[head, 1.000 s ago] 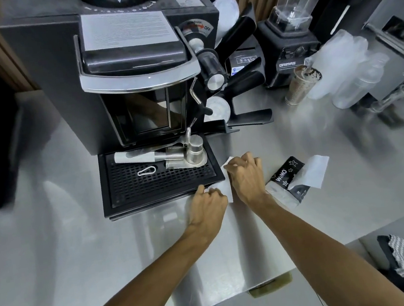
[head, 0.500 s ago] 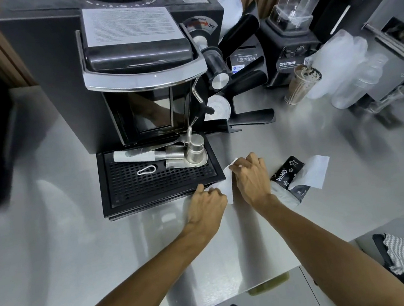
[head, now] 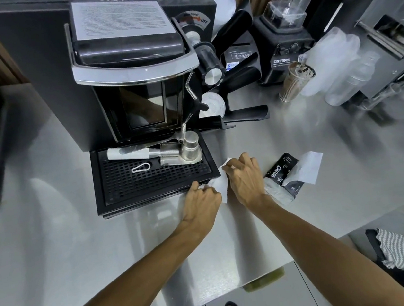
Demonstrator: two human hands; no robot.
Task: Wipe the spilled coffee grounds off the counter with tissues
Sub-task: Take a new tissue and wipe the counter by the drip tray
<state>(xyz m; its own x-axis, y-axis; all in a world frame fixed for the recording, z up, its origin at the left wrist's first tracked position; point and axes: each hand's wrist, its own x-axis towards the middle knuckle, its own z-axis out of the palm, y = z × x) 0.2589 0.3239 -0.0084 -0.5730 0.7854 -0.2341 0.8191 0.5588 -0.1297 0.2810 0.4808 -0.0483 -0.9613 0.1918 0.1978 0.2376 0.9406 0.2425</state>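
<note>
By WIMO pack point(head: 280, 171), left grip point(head: 201, 201), right grip point(head: 246, 180) pinch tissue point(head: 219, 185), ORIMAS blender point(head: 282, 51)

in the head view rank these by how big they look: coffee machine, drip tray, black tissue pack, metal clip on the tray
Largest to smallest as they look in the head view:
1. black and silver coffee machine
2. black perforated drip tray
3. black star-printed tissue pack
4. small silver wire clip

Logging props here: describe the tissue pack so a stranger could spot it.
Find the espresso machine and its black drip tray. Just right of it, past the right hand, lies the tissue pack: the only black packet, star-printed, with a white tissue sticking out.
</note>
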